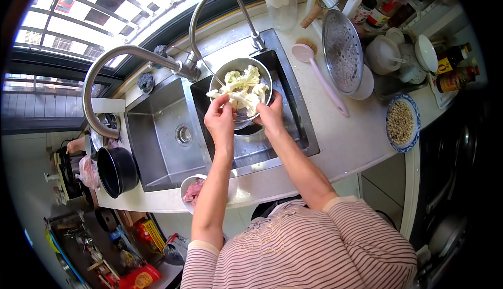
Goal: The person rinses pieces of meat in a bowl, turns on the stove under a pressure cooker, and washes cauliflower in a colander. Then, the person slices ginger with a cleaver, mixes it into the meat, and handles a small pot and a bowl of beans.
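Observation:
A round metal bowl [268,71] full of pale cauliflower florets [242,84] is tilted over the right sink basin [243,150], beneath the thin curved tap. My right hand [271,113] grips the near right rim of this bowl, thumb on top. At the near left rim, my left hand [220,113] has its fingers closed on a cauliflower piece. The fingertips of the left hand are partly covered by the florets. Under the bowl, the lower part of another metal rim shows.
A large tap [112,50] arches over the left basin [157,132]. A bowl of pink meat [193,190] stands at the counter's front edge, with a black pot [116,171] at left. Rightward are a pink brush [327,87], a steamer plate [341,52] and a bowl of beans [401,123].

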The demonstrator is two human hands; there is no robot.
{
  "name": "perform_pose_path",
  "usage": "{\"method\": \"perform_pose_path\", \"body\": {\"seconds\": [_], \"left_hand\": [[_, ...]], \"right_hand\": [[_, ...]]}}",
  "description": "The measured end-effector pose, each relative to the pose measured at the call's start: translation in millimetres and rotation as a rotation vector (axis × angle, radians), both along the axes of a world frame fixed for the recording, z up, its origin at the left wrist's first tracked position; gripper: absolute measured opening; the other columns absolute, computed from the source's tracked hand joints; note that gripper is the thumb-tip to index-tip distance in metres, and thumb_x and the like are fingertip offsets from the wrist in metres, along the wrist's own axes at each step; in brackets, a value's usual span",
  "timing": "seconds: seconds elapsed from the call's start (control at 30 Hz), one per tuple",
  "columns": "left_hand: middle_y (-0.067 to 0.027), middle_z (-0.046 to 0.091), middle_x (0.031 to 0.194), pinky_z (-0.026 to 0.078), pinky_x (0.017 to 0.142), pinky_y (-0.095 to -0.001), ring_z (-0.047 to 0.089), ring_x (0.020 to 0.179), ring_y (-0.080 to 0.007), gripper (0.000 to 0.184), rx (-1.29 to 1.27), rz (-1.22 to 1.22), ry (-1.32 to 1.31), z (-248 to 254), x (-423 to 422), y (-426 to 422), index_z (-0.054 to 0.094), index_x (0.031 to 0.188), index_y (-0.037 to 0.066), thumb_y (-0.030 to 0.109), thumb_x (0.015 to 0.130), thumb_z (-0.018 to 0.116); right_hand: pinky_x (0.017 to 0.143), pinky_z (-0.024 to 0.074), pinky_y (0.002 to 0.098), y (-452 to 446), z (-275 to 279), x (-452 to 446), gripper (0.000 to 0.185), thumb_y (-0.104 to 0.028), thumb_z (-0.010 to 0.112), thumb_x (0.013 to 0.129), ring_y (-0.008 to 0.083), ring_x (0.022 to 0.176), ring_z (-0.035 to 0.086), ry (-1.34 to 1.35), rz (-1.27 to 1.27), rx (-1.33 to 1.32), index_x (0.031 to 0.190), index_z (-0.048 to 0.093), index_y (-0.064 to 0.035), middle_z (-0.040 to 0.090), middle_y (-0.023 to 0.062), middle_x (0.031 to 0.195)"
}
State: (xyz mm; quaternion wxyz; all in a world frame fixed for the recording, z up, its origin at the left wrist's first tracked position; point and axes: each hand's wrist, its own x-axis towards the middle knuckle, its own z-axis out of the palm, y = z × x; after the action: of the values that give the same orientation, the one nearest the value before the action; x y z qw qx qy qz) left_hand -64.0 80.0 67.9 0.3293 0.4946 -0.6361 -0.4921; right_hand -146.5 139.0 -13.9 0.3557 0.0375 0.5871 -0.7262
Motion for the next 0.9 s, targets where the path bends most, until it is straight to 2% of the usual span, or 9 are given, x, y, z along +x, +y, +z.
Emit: {"method": "perform_pose_path", "body": {"seconds": [0.13,0.33,0.43,0.53,0.6,0.73,0.83,0.9], "left_hand": [[-0.0037,0.059,0.078,0.043,0.051,-0.0202,0.053,0.060,-0.0079,0.018,0.039,0.171,0.154,-15,15,-3,0.059,0.098,-0.004,-0.001,0.081,0.057],[-0.0005,0.053,0.075,0.043,0.059,-0.0196,0.049,0.064,-0.0070,0.031,-0.032,0.213,0.078,-31,23,1,0.056,0.108,-0.001,0.003,0.078,0.063],[-0.0004,0.053,0.074,0.041,0.055,-0.0199,0.048,0.063,-0.0065,0.039,0.005,0.290,-0.010,-50,30,-3,0.053,0.112,0.000,0.006,0.076,0.065],[-0.0014,0.054,0.077,0.038,0.048,-0.0198,0.048,0.058,-0.0061,0.042,0.358,0.246,0.046,-27,24,3,0.052,0.113,0.001,0.008,0.075,0.067],[-0.0024,0.056,0.079,0.035,0.043,-0.0197,0.046,0.054,-0.0059,0.041,0.336,0.232,0.024,-28,24,5,0.051,0.113,0.000,0.011,0.076,0.067],[-0.0048,0.058,0.084,0.032,0.038,-0.0193,0.044,0.048,-0.0060,0.040,0.304,0.312,0.098,-33,31,6,0.050,0.113,0.000,0.017,0.081,0.066],[-0.0059,0.058,0.089,0.032,0.039,-0.0192,0.042,0.049,-0.0057,0.039,0.265,0.452,0.104,-38,51,8,0.050,0.112,0.000,0.021,0.083,0.065],[-0.0047,0.057,0.088,0.032,0.039,-0.0189,0.042,0.050,-0.0054,0.035,0.285,0.510,0.070,-36,60,13,0.052,0.110,0.000,0.018,0.082,0.063]], "right_hand": [[0.060,0.0577,0.0363,5,15,0,0.065,0.005,0.048,0.065,0.0263,0.091,0.060,-0.100,0.003,-0.006,0.126,0.030,-0.0020,0.049,0.0156,0.113],[0.058,0.0574,0.0373,11,24,-1,0.063,0.003,0.049,0.064,0.0264,0.085,0.061,-0.217,0.047,0.038,0.124,0.030,-0.0047,0.051,0.0155,0.110],[0.057,0.0579,0.0378,14,25,-1,0.065,0.003,0.049,0.064,0.0272,0.086,0.061,-0.272,0.064,0.031,0.125,0.030,-0.0045,0.051,0.0154,0.110],[0.057,0.0585,0.0381,14,28,0,0.065,0.003,0.049,0.063,0.0277,0.086,0.061,-0.284,0.072,0.015,0.126,0.031,-0.0044,0.051,0.0156,0.110],[0.057,0.0588,0.0384,14,29,0,0.066,0.004,0.049,0.063,0.0282,0.087,0.062,-0.291,0.079,-0.003,0.126,0.031,-0.0046,0.051,0.0159,0.111],[0.051,0.0571,0.0323,12,29,2,0.065,0.005,0.048,0.062,0.0247,0.088,0.061,-0.316,0.081,-0.035,0.125,0.034,-0.0052,0.052,0.0148,0.110],[0.050,0.0573,0.0318,10,32,7,0.066,0.006,0.047,0.063,0.0247,0.089,0.061,-0.287,0.068,-0.054,0.127,0.034,-0.0047,0.052,0.0149,0.111],[0.048,0.0573,0.0320,7,29,10,0.067,0.006,0.047,0.063,0.0250,0.090,0.061,-0.265,0.042,-0.087,0.128,0.034,-0.0045,0.052,0.0150,0.111]]}}
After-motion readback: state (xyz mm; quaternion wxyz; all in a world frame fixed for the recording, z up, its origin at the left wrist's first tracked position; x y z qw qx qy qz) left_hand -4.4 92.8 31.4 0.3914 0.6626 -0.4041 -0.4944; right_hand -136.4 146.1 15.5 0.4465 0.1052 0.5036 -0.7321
